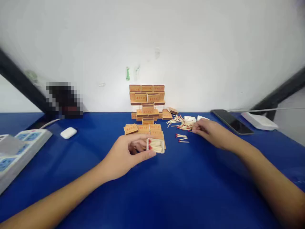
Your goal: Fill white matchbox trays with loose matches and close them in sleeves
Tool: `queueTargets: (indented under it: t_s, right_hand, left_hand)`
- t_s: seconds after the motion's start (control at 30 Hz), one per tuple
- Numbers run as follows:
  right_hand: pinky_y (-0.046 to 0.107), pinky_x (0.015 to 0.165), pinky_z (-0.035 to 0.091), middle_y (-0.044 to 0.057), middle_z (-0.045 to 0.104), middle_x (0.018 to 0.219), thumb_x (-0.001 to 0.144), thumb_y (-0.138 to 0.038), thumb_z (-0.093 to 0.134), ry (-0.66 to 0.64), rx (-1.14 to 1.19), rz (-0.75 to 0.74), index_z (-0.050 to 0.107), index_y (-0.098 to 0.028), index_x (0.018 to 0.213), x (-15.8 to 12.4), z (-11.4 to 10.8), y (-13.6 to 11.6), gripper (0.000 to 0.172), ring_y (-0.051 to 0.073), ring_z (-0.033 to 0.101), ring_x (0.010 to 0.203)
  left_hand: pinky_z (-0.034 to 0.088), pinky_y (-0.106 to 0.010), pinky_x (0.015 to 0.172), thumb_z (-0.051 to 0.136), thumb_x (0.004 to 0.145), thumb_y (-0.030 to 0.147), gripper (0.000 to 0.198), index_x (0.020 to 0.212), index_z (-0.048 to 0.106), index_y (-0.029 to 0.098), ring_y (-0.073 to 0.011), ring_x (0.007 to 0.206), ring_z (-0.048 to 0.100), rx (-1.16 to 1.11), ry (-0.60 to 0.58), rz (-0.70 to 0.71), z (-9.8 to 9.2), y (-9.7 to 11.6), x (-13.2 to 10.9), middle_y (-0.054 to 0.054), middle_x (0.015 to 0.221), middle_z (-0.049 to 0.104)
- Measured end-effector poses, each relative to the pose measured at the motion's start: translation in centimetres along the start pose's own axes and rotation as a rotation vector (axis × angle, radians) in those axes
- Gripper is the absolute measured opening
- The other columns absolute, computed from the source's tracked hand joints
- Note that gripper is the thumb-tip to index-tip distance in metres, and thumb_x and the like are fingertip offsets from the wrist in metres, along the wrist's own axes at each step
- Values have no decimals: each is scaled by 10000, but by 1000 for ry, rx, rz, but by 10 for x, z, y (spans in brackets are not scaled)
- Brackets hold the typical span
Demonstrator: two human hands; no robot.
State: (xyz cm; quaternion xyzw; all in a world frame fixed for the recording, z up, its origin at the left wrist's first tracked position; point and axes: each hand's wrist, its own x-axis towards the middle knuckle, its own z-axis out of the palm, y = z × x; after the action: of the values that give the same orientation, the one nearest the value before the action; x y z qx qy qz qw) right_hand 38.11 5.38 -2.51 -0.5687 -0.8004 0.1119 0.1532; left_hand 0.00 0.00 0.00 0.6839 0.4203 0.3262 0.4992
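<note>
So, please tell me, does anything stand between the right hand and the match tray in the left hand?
Nothing upright shows between the right hand and the match tray in the left hand. Only a few loose matches lie flat on the blue table there; they seem too low to block the way.

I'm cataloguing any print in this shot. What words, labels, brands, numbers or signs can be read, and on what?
Nothing can be quoted with certainty.
Stacked matchboxes: red characters on the fronts, too small and blurred.
Matchboxes lying in front: similar red characters, also unreadable.
Power strip: blue panels; any print is too blurred.
Phone: dark screen, no text visible.
</note>
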Motion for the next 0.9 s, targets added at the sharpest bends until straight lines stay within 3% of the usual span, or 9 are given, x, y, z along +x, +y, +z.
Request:
queueTargets:
  t_s: [0.2,0.37,0.53,0.7,0.9]
  right_hand:
    - [393,751,493,109,688,927,1023,-445,480,90,17,-126,630,-238,880,6,16,-6,293,266,638,837]
    - [375,698,472,98,682,889,1010,-518,531,143,13,-109,659,-239,914,8,16,-6,321,254,615,780]
    - [372,692,461,92,671,836,1020,-580,495,128,20,-122,662,-241,853,8,14,-6,413,252,606,768]
    - [369,691,476,101,677,921,989,-591,556,121,53,-81,695,-230,978,7,12,-10,387,240,604,764]
    - [376,680,447,98,681,875,1001,-541,515,94,26,-71,669,-234,884,7,15,-8,363,249,600,745]
  left_hand:
    - [498,-257,630,834,853,375,449,1256,770,187,-132,662,631,5,-14,27,2,3,1,-25,838,745]
    - [502,-257,631,842,842,365,455,1253,772,183,-133,669,636,7,-11,20,2,1,1,-33,857,757]
    - [511,-257,637,853,826,361,451,1225,775,167,-134,673,639,-2,13,20,3,1,1,-33,843,755]
    - [511,-257,635,840,839,367,443,1236,777,181,-135,678,641,1,-7,33,3,2,2,-36,855,763]
    - [516,-264,640,848,826,366,472,1240,767,153,-139,675,645,-3,4,10,3,1,1,-41,851,762]
